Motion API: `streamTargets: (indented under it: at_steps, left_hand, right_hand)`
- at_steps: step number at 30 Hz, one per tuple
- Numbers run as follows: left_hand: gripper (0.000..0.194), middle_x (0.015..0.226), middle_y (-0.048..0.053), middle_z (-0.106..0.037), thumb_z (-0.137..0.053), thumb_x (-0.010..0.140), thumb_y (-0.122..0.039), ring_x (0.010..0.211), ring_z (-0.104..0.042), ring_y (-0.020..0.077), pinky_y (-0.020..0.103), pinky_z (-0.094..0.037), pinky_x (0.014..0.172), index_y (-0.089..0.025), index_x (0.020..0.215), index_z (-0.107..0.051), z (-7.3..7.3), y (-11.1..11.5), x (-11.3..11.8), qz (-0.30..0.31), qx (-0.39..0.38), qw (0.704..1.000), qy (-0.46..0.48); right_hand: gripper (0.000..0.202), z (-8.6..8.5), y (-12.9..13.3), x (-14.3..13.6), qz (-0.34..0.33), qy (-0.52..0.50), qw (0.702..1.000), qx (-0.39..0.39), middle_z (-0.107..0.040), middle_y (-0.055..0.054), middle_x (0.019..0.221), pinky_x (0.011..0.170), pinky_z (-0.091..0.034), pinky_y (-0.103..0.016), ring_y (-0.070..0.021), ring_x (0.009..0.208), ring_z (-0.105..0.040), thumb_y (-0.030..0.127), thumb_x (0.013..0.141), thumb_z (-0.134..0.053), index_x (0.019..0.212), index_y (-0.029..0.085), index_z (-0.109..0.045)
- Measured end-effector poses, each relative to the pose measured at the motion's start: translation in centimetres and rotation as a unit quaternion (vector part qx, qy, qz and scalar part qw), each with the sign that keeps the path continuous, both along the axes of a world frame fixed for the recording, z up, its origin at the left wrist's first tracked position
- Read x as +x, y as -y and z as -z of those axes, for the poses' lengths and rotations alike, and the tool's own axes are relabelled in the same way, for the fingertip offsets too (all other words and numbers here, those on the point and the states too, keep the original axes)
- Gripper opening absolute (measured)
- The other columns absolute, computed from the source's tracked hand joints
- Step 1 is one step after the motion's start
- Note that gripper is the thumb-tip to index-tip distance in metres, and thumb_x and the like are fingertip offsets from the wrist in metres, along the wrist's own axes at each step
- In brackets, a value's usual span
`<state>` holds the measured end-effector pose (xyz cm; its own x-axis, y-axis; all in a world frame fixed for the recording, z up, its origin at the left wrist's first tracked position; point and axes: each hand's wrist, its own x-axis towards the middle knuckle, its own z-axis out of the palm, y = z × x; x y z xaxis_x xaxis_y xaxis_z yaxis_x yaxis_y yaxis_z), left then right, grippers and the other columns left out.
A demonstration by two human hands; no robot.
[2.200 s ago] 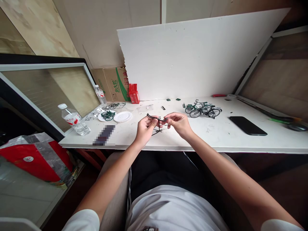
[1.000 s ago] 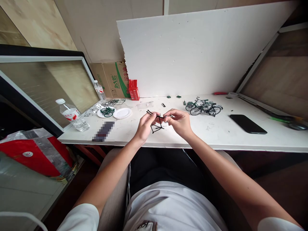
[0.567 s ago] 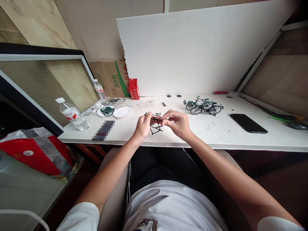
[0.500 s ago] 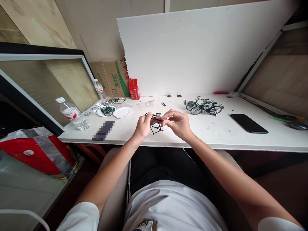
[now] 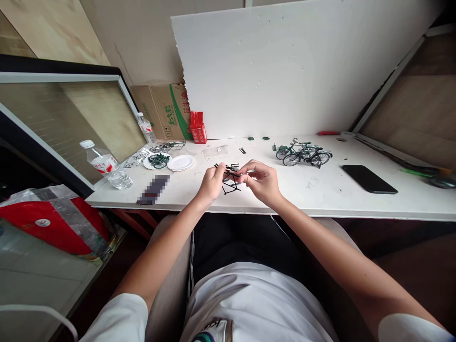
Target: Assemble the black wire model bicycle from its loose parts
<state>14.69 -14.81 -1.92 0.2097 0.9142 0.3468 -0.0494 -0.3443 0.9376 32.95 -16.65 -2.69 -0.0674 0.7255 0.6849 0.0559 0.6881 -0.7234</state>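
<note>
Head view: left hand (image 5: 213,183), right hand (image 5: 261,180) pinching black frame (image 5: 232,184).

Frame (image 5: 231,186) black; small carton (image 5: 198,127) red (white lettering); cardboard box (image 5: 162,111) brown, green stripe; plates (image 5: 181,163) white.

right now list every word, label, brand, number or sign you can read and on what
"北大荒", green, on the brown cardboard box
"花生油", red, on that box
Too small, creased or blurred to read: print on the red cardboard carton, clear plastic bottles, red plastic bag and white shirt
</note>
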Motion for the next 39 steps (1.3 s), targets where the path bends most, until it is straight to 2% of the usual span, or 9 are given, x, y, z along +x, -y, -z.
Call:
streamTargets:
  at_steps: [5, 11, 14, 18, 21, 25, 32, 39]
  left_hand:
    - [0.049, 0.083, 0.008, -0.081, -0.057, 0.102, -0.056, 0.088, -0.077, 0.0238, 0.035, -0.057, 0.091, -0.017, 0.077, -0.074, -0.1, 0.8, 0.4, -0.02, 0.0, 1.0, 0.015]
    - [0.056, 0.091, 0.011, -0.082, -0.055, 0.101, -0.065, 0.103, -0.078, 0.0279, 0.038, -0.058, 0.098, -0.017, 0.084, -0.078, -1.2, 2.1, 1.1, -0.034, 0.018, 0.998, 0.05]
    - [0.059, 0.097, 0.011, -0.083, -0.052, 0.103, -0.066, 0.112, -0.077, 0.0288, 0.038, -0.057, 0.103, -0.017, 0.09, -0.081, -1.8, 2.5, 0.9, -0.073, 0.036, 0.995, 0.056]
    - [0.06, 0.104, 0.012, -0.084, -0.049, 0.104, -0.065, 0.121, -0.074, 0.0299, 0.04, -0.054, 0.109, -0.017, 0.095, -0.083, -2.2, 2.6, 0.6, -0.082, 0.043, 0.995, 0.038]
    - [0.059, 0.104, 0.012, -0.084, -0.051, 0.104, -0.066, 0.121, -0.075, 0.0306, 0.041, -0.054, 0.11, -0.017, 0.094, -0.084, -2.0, 2.4, 0.5, -0.087, 0.037, 0.995, 0.041]
    - [0.056, 0.099, 0.011, -0.084, -0.053, 0.104, -0.062, 0.117, -0.077, 0.0307, 0.043, -0.055, 0.11, -0.018, 0.091, -0.083, -1.5, 2.0, 0.6, -0.077, 0.036, 0.995, 0.055]
    - [0.052, 0.093, 0.01, -0.083, -0.055, 0.102, -0.061, 0.113, -0.077, 0.0305, 0.042, -0.057, 0.104, -0.019, 0.088, -0.08, -0.8, 1.3, 0.7, -0.048, 0.026, 0.996, 0.075]
    - [0.052, 0.092, 0.01, -0.083, -0.056, 0.102, -0.061, 0.108, -0.078, 0.0296, 0.041, -0.057, 0.104, -0.018, 0.085, -0.08, -1.2, 1.8, 0.7, 0.003, 0.062, 0.996, 0.063]
  right_hand:
    - [0.034, -0.9, 0.8, -0.1, 0.008, 0.01, 0.999, 0.035, -0.074, -0.006, 0.086, 0.068, -0.062, -0.035, -0.0211, 0.08, -0.071, 0.058, 0.084, -0.087, 0.085, 0.025, -0.081]
    - [0.035, -2.3, 1.3, 0.3, 0.038, 0.032, 0.996, 0.076, -0.078, -0.007, 0.091, 0.066, -0.06, -0.032, -0.021, 0.084, -0.072, 0.059, 0.085, -0.086, 0.097, 0.026, -0.084]
    - [0.034, -2.2, 1.1, 0.3, 0.04, 0.047, 0.995, 0.074, -0.081, -0.007, 0.096, 0.067, -0.061, -0.032, -0.0219, 0.09, -0.073, 0.055, 0.087, -0.086, 0.107, 0.027, -0.085]
    - [0.024, -1.9, 1.1, 0.1, 0.038, 0.049, 0.995, 0.076, -0.083, -0.007, 0.093, 0.066, -0.061, -0.033, -0.0217, 0.087, -0.074, 0.049, 0.09, -0.084, 0.097, 0.026, -0.087]
    - [0.024, -1.8, 1.4, -0.2, 0.044, 0.027, 0.997, 0.052, -0.084, -0.008, 0.094, 0.065, -0.06, -0.034, -0.0213, 0.082, -0.074, 0.049, 0.091, -0.083, 0.1, 0.026, -0.088]
    - [0.021, -1.6, 1.5, -0.5, 0.047, 0.011, 0.998, 0.044, -0.084, -0.007, 0.092, 0.063, -0.058, -0.034, -0.0203, 0.078, -0.073, 0.046, 0.091, -0.084, 0.099, 0.027, -0.089]
    - [0.015, -1.4, 1.0, -0.3, 0.083, 0.011, 0.99, 0.11, -0.076, -0.003, 0.073, 0.068, -0.054, -0.038, -0.016, 0.062, -0.058, 0.043, 0.089, -0.086, 0.089, 0.028, -0.088]
    - [0.008, -1.5, 1.5, -0.6, 0.066, 0.0, 0.988, 0.138, -0.074, -0.002, 0.071, 0.067, -0.05, -0.037, -0.0151, 0.06, -0.056, 0.035, 0.09, -0.087, 0.09, 0.027, -0.088]
